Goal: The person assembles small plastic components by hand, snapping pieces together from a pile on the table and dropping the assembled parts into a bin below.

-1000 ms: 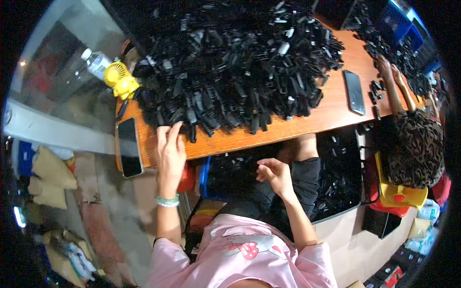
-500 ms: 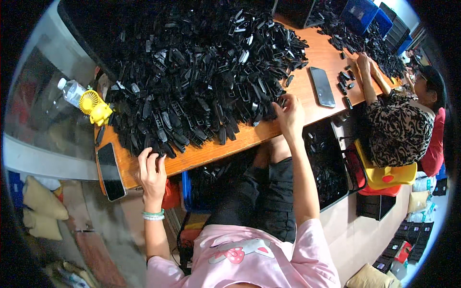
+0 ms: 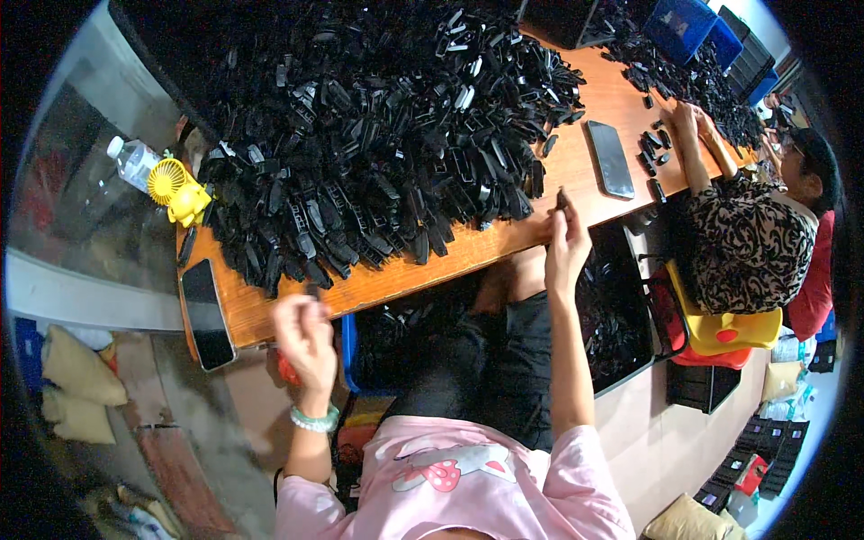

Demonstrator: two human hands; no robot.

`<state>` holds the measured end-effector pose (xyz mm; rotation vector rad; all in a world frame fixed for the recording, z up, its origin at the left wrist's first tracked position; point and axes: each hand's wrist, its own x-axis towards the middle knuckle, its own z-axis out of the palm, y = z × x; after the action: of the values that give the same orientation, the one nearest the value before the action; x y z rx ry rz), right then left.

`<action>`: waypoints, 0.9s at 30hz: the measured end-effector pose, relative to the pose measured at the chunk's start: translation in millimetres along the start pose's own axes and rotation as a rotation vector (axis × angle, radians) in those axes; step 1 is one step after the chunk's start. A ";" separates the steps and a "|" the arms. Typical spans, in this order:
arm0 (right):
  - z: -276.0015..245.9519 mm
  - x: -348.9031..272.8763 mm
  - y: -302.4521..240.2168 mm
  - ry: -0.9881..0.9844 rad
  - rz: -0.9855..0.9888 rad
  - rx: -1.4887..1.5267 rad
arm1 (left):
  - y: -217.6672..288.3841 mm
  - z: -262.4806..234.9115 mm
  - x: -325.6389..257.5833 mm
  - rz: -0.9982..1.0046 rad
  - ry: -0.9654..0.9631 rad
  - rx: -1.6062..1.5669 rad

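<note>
A large heap of small black plastic parts (image 3: pixel 360 171), some long and narrow, covers much of the wooden table (image 3: pixel 405 281). My right hand (image 3: pixel 567 252) is raised at the table's front edge, right of the heap. Its thumb and fingers pinch a small black plastic piece (image 3: pixel 562 199), which points upward. Off the front edge at the left, my left hand (image 3: pixel 304 346) is smeared by motion, its fingers curled. A dark piece (image 3: pixel 312 291) shows at its fingertips; its exact shape is blurred.
Phones lie at the table's left end (image 3: pixel 207 315) and right of the heap (image 3: pixel 610 160). A yellow fan (image 3: pixel 180 193) and a bottle (image 3: pixel 135 164) stand at left. Under the table are a blue bin (image 3: pixel 349 355) and a black crate (image 3: pixel 612 315). A co-worker (image 3: pixel 747 225) sits at right.
My left hand has drawn back from the heap's near edge, toward me and slightly right. My right hand has moved away from the heap to the right, a black piece now showing in its fingertips.
</note>
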<state>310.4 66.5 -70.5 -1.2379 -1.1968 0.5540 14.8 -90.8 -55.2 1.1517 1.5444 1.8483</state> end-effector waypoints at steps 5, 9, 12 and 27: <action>9.6 -71.0 -63.4 -0.537 0.179 0.296 | 26.9 35.2 -17.8 -0.340 -0.540 -0.218; -2.6 -90.1 -98.6 -0.855 0.133 0.366 | 45.0 51.9 -9.9 -0.050 -0.656 0.097; -8.0 -84.6 -111.2 -0.956 -0.101 0.156 | 38.9 55.1 -6.0 0.290 -0.667 0.131; -8.2 -91.4 -120.1 -1.013 -0.234 0.011 | 62.3 48.9 -9.7 0.313 -0.585 0.288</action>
<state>255.0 -51.9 5.3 -0.7617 -2.1328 1.0619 70.3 -87.1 2.0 1.9496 1.3563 1.2905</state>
